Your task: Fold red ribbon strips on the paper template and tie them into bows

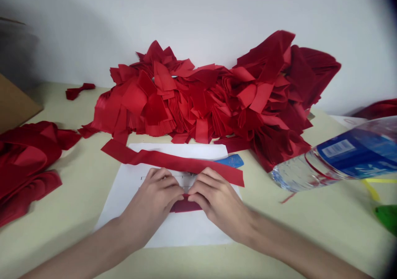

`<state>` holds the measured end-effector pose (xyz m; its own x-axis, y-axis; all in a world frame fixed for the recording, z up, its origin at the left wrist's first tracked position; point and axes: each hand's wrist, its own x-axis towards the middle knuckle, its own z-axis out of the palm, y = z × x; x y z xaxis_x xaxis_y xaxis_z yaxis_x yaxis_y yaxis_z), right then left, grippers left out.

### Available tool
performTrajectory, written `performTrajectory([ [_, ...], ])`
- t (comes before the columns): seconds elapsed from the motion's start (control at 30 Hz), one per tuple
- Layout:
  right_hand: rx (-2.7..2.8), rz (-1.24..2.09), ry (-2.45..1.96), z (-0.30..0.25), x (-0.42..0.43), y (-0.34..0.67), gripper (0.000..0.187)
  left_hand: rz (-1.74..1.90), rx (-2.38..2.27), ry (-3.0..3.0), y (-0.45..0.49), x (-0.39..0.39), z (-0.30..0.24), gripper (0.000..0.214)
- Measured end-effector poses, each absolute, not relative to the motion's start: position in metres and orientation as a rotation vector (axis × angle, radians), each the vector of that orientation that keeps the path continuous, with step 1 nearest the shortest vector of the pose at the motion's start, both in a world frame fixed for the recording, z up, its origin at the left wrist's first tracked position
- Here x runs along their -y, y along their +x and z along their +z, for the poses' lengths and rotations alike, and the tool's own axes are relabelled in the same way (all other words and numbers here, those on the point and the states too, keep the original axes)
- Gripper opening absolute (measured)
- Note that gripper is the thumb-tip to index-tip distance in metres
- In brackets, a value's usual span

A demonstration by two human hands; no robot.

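My left hand point(156, 196) and my right hand point(217, 196) meet over a white paper sheet point(186, 229), fingers curled and pressed onto a small folded piece of red fabric point(185, 205), which is mostly hidden beneath them. A long red fabric strip point(149, 157) lies across the sheet just beyond my fingers. A blue flat object point(231, 161) peeks out from under the strip's right end.
A large heap of folded red fabric pieces point(217, 97) fills the back of the table against the wall. More red fabric point(27, 163) lies at the left. A plastic water bottle point(338, 159) lies on its side at the right. A cardboard box point(14, 103) stands far left.
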<state>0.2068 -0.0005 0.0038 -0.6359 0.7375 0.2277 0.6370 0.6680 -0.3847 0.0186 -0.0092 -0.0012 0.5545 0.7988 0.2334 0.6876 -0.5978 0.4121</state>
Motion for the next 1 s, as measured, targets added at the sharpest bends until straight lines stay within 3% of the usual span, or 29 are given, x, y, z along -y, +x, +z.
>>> performTrajectory([
  [0.1,2.617,0.467,-1.113,0.014,-0.005,0.215,0.002,0.626,-1.175,2.557,0.015,0.006,0.000,0.023],
  [0.2,2.609,0.371,-1.162,0.023,-0.009,0.231,0.005,0.732,-1.200,2.725,0.008,0.004,0.007,0.023],
  [0.37,2.525,-0.073,-1.004,0.026,0.005,0.253,0.019,0.756,-0.956,3.348,0.007,0.025,0.017,0.025],
  [0.5,2.584,-0.001,-0.891,0.018,0.030,0.252,0.042,0.486,-0.735,3.411,0.022,0.051,0.010,0.027],
  [0.7,2.641,0.302,-0.920,0.008,0.046,0.233,0.015,0.666,-0.943,2.856,0.034,0.054,0.000,0.025],
  [0.83,2.584,0.599,-1.029,0.014,0.040,0.227,0.015,0.618,-1.104,2.265,0.036,0.042,0.001,0.027],
  [1.0,2.510,0.806,-1.173,0.019,0.027,0.224,0.011,0.482,-1.209,1.939,0.034,0.030,0.012,0.023],
])
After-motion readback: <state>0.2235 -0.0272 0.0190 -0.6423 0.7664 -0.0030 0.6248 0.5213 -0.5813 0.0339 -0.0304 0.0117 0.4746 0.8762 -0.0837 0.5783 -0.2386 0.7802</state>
